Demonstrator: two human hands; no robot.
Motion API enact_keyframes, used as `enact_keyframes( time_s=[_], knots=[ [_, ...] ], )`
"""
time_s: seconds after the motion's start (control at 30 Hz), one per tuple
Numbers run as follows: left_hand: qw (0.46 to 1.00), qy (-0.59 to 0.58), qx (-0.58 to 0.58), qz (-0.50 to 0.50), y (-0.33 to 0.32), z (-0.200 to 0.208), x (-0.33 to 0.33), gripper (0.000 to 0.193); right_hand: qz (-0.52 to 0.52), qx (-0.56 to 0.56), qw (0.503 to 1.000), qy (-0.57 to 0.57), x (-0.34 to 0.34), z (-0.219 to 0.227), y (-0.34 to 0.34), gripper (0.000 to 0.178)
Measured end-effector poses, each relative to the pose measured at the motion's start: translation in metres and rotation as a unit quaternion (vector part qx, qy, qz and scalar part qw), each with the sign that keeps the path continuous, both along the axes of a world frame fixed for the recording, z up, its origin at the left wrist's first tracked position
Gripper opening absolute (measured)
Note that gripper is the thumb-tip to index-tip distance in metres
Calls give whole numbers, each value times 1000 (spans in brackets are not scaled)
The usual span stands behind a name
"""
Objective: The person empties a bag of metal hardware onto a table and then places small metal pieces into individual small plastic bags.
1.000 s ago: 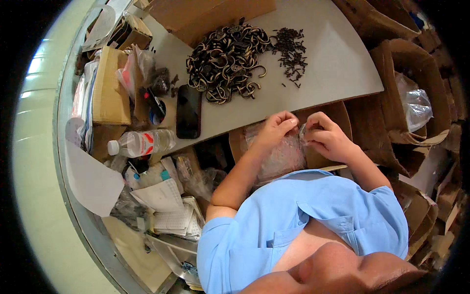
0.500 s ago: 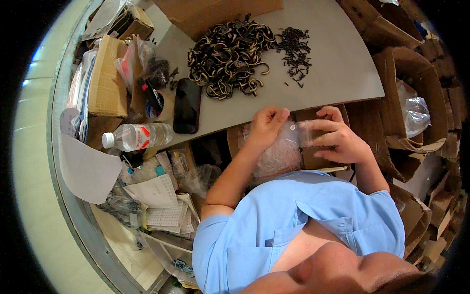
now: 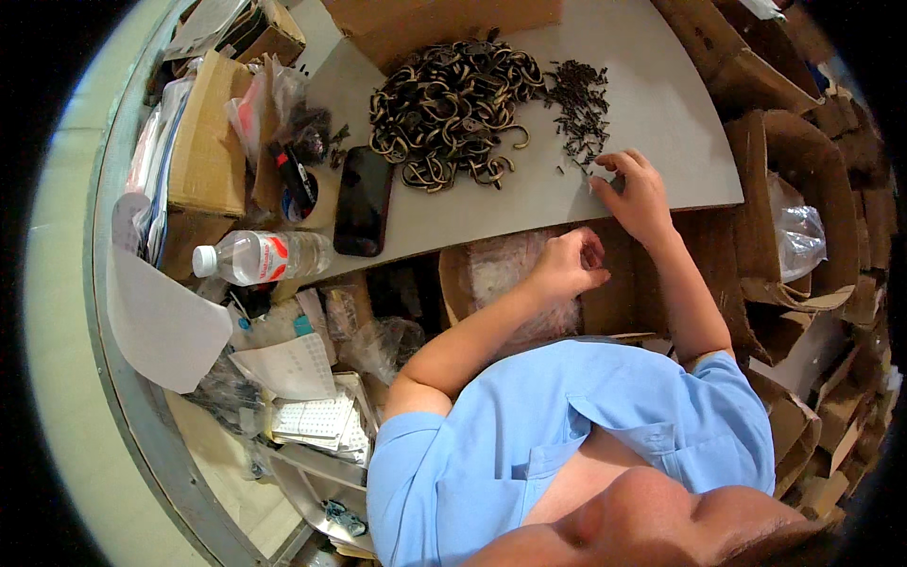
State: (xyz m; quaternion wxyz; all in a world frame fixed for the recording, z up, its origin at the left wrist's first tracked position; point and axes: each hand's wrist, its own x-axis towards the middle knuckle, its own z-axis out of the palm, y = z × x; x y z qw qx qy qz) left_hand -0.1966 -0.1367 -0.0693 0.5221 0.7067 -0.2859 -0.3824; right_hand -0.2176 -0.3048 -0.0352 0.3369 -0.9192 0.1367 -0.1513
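Observation:
My right hand [image 3: 641, 192] rests on the grey tabletop [image 3: 661, 123], fingers spread, its fingertips at the near edge of a scatter of small dark screws [image 3: 578, 99]. My left hand [image 3: 567, 265] hovers curled over an open cardboard box of clear plastic bags [image 3: 496, 274] below the table edge. It pinches a small clear bag that is barely visible. A heap of dark curved metal hooks [image 3: 449, 109] lies left of the screws.
A black phone [image 3: 362, 200] lies on the table beside the hooks. A plastic water bottle [image 3: 260, 257], cardboard boxes [image 3: 203, 151] and papers [image 3: 283, 364] crowd the left. More open cartons [image 3: 803, 189] stand to the right, one holding a clear bag [image 3: 798, 236].
Both hands were together at the small clear bag over the box. My right hand has let go and moved up onto the table to the screws; my left hand stayed low.

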Motion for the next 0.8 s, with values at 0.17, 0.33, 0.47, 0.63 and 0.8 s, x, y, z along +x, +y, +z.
enact_keyframes(
  time_s=[0.17,0.33,0.47,0.63,0.8],
  knots=[
    [998,37,-46,-17,-3,-28,-5,31,-21,-86,996,4,14,-7,2,24],
    [998,53,-25,-26,-5,-34,-1,30,-13,-88,996,-18,14,-16,0,23],
    [994,100,-43,-27,-7,-49,0,28,0,-78,996,-43,11,-20,-1,23],
    [990,129,-56,-7,-10,-58,-2,26,-1,-112,993,-44,10,-10,5,19],
    [984,162,-76,13,-12,-66,-6,26,-3,-131,991,-41,10,-13,8,18]
  ],
)
